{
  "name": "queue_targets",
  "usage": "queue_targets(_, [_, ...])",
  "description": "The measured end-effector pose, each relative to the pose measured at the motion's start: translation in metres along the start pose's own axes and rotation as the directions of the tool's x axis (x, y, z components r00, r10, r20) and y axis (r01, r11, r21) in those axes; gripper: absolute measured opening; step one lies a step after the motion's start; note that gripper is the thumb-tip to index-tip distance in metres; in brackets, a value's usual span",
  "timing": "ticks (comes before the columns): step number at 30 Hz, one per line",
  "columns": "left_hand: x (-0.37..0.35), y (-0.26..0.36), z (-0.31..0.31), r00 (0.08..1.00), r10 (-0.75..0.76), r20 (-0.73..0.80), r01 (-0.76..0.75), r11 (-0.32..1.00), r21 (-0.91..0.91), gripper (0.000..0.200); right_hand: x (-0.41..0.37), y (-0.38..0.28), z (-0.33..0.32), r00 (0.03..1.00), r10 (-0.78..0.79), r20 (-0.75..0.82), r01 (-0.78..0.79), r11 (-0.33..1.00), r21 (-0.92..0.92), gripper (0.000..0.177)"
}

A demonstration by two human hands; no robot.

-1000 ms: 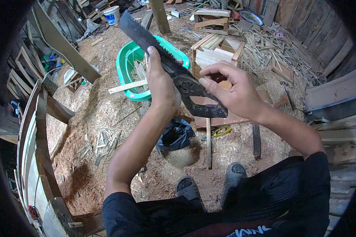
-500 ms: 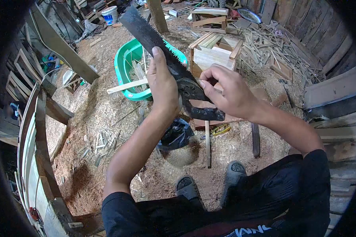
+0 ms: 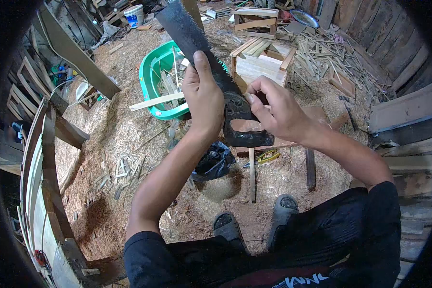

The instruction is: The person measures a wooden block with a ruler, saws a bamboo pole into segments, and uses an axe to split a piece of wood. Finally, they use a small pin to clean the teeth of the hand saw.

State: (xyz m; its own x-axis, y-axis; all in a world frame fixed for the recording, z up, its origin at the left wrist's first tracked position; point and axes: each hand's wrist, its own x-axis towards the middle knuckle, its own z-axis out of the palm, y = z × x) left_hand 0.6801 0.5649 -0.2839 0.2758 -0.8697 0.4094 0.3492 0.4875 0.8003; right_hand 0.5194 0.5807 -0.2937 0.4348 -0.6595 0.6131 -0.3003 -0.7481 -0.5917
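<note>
A dark handsaw point(image 3: 187, 32) with a toothed blade and a black closed-loop handle is held up in front of me, its tip pointing to the upper left. My left hand point(image 3: 202, 98) grips the blade near the handle, thumb lying along the flat face. The teeth face right. My right hand point(image 3: 279, 113) is closed in a pinch beside the top of the handle, at the heel of the blade. Whatever sits between its thumb and forefinger is too small to make out.
A green tub point(image 3: 151, 91) with wood scraps stands beyond my left hand. Ahead is a wooden box point(image 3: 259, 69). A black plastic bag point(image 3: 213, 163), a wood stick point(image 3: 252, 180) and yellow-handled pliers point(image 3: 269, 156) lie on the shavings-covered floor. Thin offcuts point(image 3: 326, 60) are piled back right.
The saw has turned slightly, its tip shifting right and its handle facing me more squarely. My left hand has moved a little right with it. My right hand stays pinched near the handle.
</note>
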Motion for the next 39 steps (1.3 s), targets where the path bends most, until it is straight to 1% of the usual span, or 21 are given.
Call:
queue_targets(2, [0.002, 0.000, -0.001, 1.000, 0.018, -0.007, -0.017, 0.999, 0.026, 0.037, 0.003, -0.003, -0.005, 0.998, 0.044, 0.048, -0.046, 0.998, 0.037, 0.014])
queue_targets(4, [0.003, -0.001, -0.004, 0.999, 0.051, -0.008, -0.050, 0.996, 0.073, 0.037, 0.003, -0.004, -0.004, 0.999, 0.024, 0.035, -0.025, 1.000, 0.009, 0.014])
queue_targets(8, [0.004, 0.000, -0.006, 0.999, 0.052, 0.000, -0.052, 0.994, 0.094, 0.037, 0.005, -0.003, -0.005, 0.999, 0.000, 0.043, 0.002, 0.998, -0.057, 0.014])
queue_targets(11, [0.005, -0.001, -0.007, 0.999, 0.051, 0.019, -0.053, 0.990, 0.131, 0.038, 0.005, -0.002, -0.006, 0.998, 0.019, 0.061, -0.017, 0.999, -0.033, 0.015])
queue_targets(14, [0.003, -0.004, -0.010, 0.998, 0.024, 0.059, -0.034, 0.986, 0.166, 0.039, 0.005, -0.009, -0.009, 0.985, 0.129, 0.110, -0.133, 0.991, 0.023, 0.017])
queue_targets(17, [0.003, -0.006, -0.010, 0.997, 0.033, 0.073, -0.047, 0.980, 0.193, 0.040, 0.003, -0.007, -0.009, 0.979, 0.137, 0.153, -0.142, 0.990, 0.025, 0.018])
queue_targets(20, [0.002, -0.006, -0.013, 0.995, 0.018, 0.094, -0.041, 0.967, 0.250, 0.040, 0.002, -0.008, -0.009, 0.981, 0.103, 0.167, -0.104, 0.995, -0.001, 0.016])
queue_targets(22, [0.003, -0.007, -0.013, 0.995, 0.006, 0.097, -0.031, 0.965, 0.262, 0.041, 0.001, -0.007, -0.009, 0.975, 0.120, 0.187, -0.123, 0.992, 0.003, 0.016])
queue_targets(25, [0.005, -0.005, -0.017, 0.991, 0.004, 0.135, -0.052, 0.932, 0.359, 0.040, 0.001, -0.007, -0.010, 0.974, 0.102, 0.204, -0.104, 0.995, 0.001, 0.016])
queue_targets(28, [0.004, -0.002, -0.012, 0.990, -0.047, 0.133, 0.004, 0.951, 0.309, 0.040, 0.000, -0.007, -0.011, 0.975, 0.079, 0.206, -0.081, 0.997, 0.003, 0.014])
queue_targets(31, [0.005, 0.001, -0.012, 0.991, -0.030, 0.134, -0.004, 0.968, 0.250, 0.040, 0.000, -0.011, -0.011, 0.981, 0.100, 0.164, -0.107, 0.994, 0.034, 0.012])
queue_targets(32, [0.006, 0.002, -0.013, 0.993, 0.001, 0.116, -0.028, 0.971, 0.236, 0.040, 0.000, -0.013, -0.011, 0.984, 0.113, 0.141, -0.121, 0.991, 0.051, 0.012])
queue_targets(35, [0.008, 0.007, -0.012, 0.994, 0.073, 0.082, -0.088, 0.978, 0.189, 0.041, 0.000, -0.018, -0.007, 0.998, 0.044, 0.050, -0.048, 0.996, 0.080, 0.012])
queue_targets(37, [0.011, 0.015, -0.007, 0.992, 0.098, 0.075, -0.108, 0.984, 0.145, 0.041, 0.003, -0.022, -0.008, 0.999, 0.033, 0.036, -0.035, 0.998, 0.049, 0.013])
queue_targets(38, [0.014, 0.016, -0.007, 0.989, 0.128, 0.067, -0.138, 0.974, 0.178, 0.040, 0.004, -0.024, -0.009, 0.999, 0.025, 0.031, -0.026, 0.999, 0.032, 0.013])
queue_targets(39, [0.016, 0.018, -0.009, 0.991, 0.121, 0.060, -0.129, 0.980, 0.154, 0.040, 0.004, -0.023, -0.009, 0.998, 0.055, 0.044, -0.057, 0.997, 0.048, 0.013])
